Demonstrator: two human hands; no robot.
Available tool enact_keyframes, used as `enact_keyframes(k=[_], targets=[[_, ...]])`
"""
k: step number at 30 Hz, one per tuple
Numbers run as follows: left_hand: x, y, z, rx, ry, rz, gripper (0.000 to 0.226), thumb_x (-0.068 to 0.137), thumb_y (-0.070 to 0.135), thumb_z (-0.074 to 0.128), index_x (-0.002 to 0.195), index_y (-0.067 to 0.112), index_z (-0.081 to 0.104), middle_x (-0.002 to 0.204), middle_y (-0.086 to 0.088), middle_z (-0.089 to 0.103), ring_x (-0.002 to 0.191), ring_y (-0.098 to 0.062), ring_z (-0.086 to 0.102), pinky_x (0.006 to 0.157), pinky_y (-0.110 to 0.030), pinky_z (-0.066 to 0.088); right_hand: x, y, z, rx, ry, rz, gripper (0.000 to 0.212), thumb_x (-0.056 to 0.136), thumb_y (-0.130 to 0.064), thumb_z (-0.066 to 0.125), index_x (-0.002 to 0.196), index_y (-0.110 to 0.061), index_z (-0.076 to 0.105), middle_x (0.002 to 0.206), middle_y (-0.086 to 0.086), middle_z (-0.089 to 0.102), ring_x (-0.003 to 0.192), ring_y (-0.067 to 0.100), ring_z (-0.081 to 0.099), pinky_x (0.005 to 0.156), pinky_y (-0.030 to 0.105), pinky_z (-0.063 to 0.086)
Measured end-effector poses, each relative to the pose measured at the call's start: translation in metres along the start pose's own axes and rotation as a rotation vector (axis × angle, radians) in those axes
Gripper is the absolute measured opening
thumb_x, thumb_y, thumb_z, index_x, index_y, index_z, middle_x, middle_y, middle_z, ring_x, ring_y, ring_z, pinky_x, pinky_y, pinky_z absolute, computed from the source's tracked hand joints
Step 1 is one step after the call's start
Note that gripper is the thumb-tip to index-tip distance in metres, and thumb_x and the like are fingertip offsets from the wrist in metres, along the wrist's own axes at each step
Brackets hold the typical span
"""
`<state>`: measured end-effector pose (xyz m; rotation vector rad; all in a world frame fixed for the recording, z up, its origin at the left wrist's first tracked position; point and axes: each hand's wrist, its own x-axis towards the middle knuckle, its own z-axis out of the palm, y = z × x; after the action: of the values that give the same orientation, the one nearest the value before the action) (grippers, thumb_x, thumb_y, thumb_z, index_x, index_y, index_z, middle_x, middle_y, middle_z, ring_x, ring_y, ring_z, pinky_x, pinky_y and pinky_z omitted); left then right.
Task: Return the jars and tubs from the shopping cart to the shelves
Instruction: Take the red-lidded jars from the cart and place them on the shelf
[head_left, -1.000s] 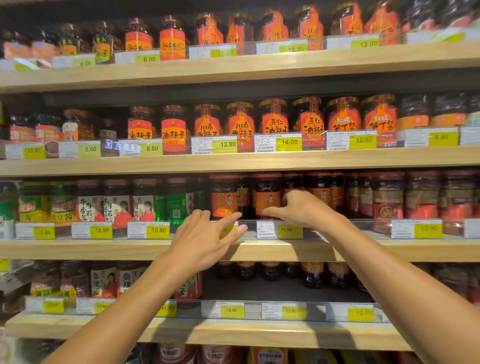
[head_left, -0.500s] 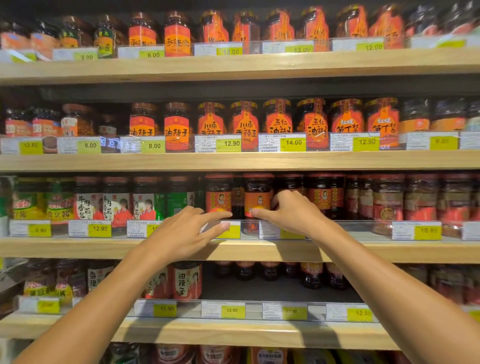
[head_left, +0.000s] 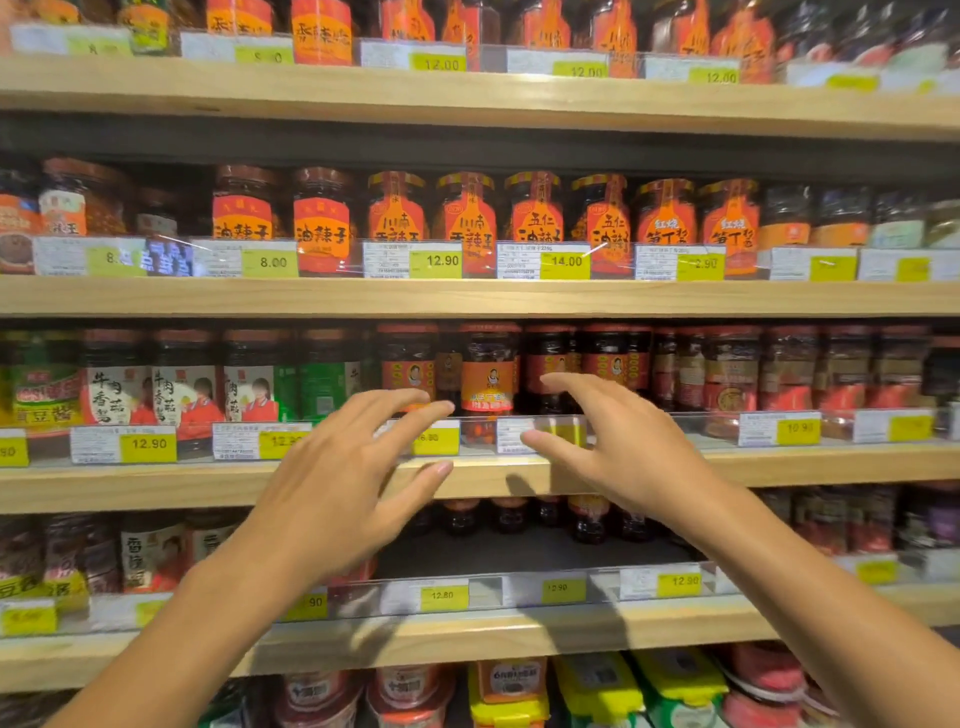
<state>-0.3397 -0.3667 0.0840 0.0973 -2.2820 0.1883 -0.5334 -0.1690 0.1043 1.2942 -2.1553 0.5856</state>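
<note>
A dark jar with a red lid and an orange label (head_left: 488, 375) stands upright on the third wooden shelf (head_left: 779, 462), behind the clear price-tag rail. My left hand (head_left: 345, 483) hovers in front of the shelf edge, just left of the jar, fingers spread and empty. My right hand (head_left: 610, 441) hovers just right of the jar, fingers apart, not touching it. Neither hand holds anything. The shopping cart is out of view.
Rows of sauce jars fill the wooden shelves above (head_left: 467, 299) and below (head_left: 467, 631). Green-labelled jars (head_left: 322, 384) stand left of the orange jar, red-labelled jars (head_left: 732, 379) right. The lower shelf has an open gap (head_left: 519, 553) at its front. Pouches (head_left: 597, 686) lie at the bottom.
Both hands have drawn back from the orange-labelled jar and opened; the right hand, earlier against the jar, is now off it. The view has moved closer to the shelf.
</note>
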Motion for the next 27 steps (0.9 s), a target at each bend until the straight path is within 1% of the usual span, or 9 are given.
enact_keyframes(k=[3, 6, 9, 13, 16, 20, 22, 25, 27], targets=[[-0.004, 0.026, 0.018, -0.065, -0.059, 0.103, 0.058, 0.095, 0.066, 0.034, 0.147, 0.04, 0.04, 0.146, 0.014, 0.044, 0.136, -0.01, 0.042, 0.104, -0.032, 0.044, -0.04, 0.005, -0.007, -0.05, 0.053, -0.013, 0.072, 0.092, -0.073, 0.043, 0.151, -0.03, 0.041, 0.152, -0.011, 0.046, 0.141, 0.009, 0.039, 0.116, 0.033, 0.035], [-0.003, 0.056, 0.045, -0.161, -0.132, 0.211, 0.061, 0.094, 0.068, 0.031, 0.148, 0.039, 0.037, 0.149, 0.012, 0.041, 0.137, -0.012, 0.04, 0.108, -0.031, 0.04, -0.084, 0.018, -0.01, -0.125, 0.066, 0.035, 0.071, 0.093, -0.071, 0.044, 0.149, -0.027, 0.045, 0.151, -0.008, 0.048, 0.14, 0.01, 0.04, 0.113, 0.026, 0.03], [0.001, 0.093, 0.079, -0.253, -0.205, 0.331, 0.065, 0.094, 0.069, 0.033, 0.149, 0.035, 0.038, 0.15, 0.009, 0.042, 0.139, -0.015, 0.04, 0.114, -0.033, 0.036, -0.133, 0.04, -0.018, -0.195, 0.044, 0.114, 0.071, 0.093, -0.071, 0.045, 0.147, -0.024, 0.048, 0.149, -0.005, 0.05, 0.138, 0.015, 0.044, 0.113, 0.027, 0.032], [0.007, 0.158, 0.127, -0.404, -0.276, 0.459, 0.067, 0.093, 0.069, 0.033, 0.148, 0.031, 0.043, 0.149, 0.003, 0.045, 0.138, -0.02, 0.041, 0.113, -0.039, 0.038, -0.208, 0.078, -0.034, -0.242, -0.08, 0.277, 0.077, 0.091, -0.074, 0.041, 0.149, -0.023, 0.046, 0.154, -0.004, 0.046, 0.148, 0.017, 0.032, 0.123, 0.031, 0.023], [0.013, 0.216, 0.161, -0.489, -0.346, 0.563, 0.068, 0.093, 0.069, 0.036, 0.147, 0.029, 0.042, 0.148, -0.001, 0.045, 0.136, -0.025, 0.043, 0.113, -0.043, 0.039, -0.271, 0.109, -0.048, -0.292, -0.145, 0.418, 0.081, 0.091, -0.076, 0.04, 0.147, -0.018, 0.05, 0.152, 0.002, 0.048, 0.146, 0.024, 0.037, 0.122, 0.041, 0.027], [0.019, 0.309, 0.198, -0.558, -0.42, 0.693, 0.072, 0.091, 0.072, 0.031, 0.148, 0.028, 0.043, 0.152, -0.002, 0.043, 0.139, -0.029, 0.041, 0.115, -0.048, 0.035, -0.358, 0.144, -0.08, -0.372, -0.211, 0.631, 0.087, 0.089, -0.081, 0.033, 0.149, -0.02, 0.047, 0.155, 0.002, 0.046, 0.147, 0.024, 0.034, 0.125, 0.036, 0.02], [0.021, 0.36, 0.21, -0.557, -0.447, 0.751, 0.076, 0.09, 0.076, 0.023, 0.15, 0.032, 0.038, 0.156, 0.0, 0.037, 0.144, -0.027, 0.035, 0.12, -0.048, 0.027, -0.401, 0.159, -0.101, -0.396, -0.246, 0.749, 0.09, 0.087, -0.085, 0.024, 0.154, -0.026, 0.04, 0.16, -0.001, 0.038, 0.151, 0.022, 0.025, 0.125, 0.042, 0.02], [0.023, 0.439, 0.225, -0.562, -0.48, 0.824, 0.082, 0.088, 0.08, 0.014, 0.152, 0.035, 0.033, 0.159, 0.001, 0.032, 0.147, -0.025, 0.028, 0.123, -0.049, 0.019, -0.463, 0.184, -0.133, -0.403, -0.26, 0.914, 0.084, 0.089, -0.083, 0.029, 0.157, -0.033, 0.029, 0.165, -0.006, 0.026, 0.155, 0.018, 0.012, 0.126, 0.045, 0.014], [0.023, 0.491, 0.233, -0.569, -0.51, 0.88, 0.084, 0.086, 0.082, 0.011, 0.153, 0.036, 0.031, 0.161, 0.001, 0.029, 0.148, -0.026, 0.025, 0.122, -0.05, 0.02, -0.502, 0.202, -0.153, -0.438, -0.263, 0.977, 0.083, 0.089, -0.081, 0.032, 0.157, -0.033, 0.029, 0.165, -0.006, 0.026, 0.155, 0.018, 0.012, 0.126, 0.043, 0.012]])
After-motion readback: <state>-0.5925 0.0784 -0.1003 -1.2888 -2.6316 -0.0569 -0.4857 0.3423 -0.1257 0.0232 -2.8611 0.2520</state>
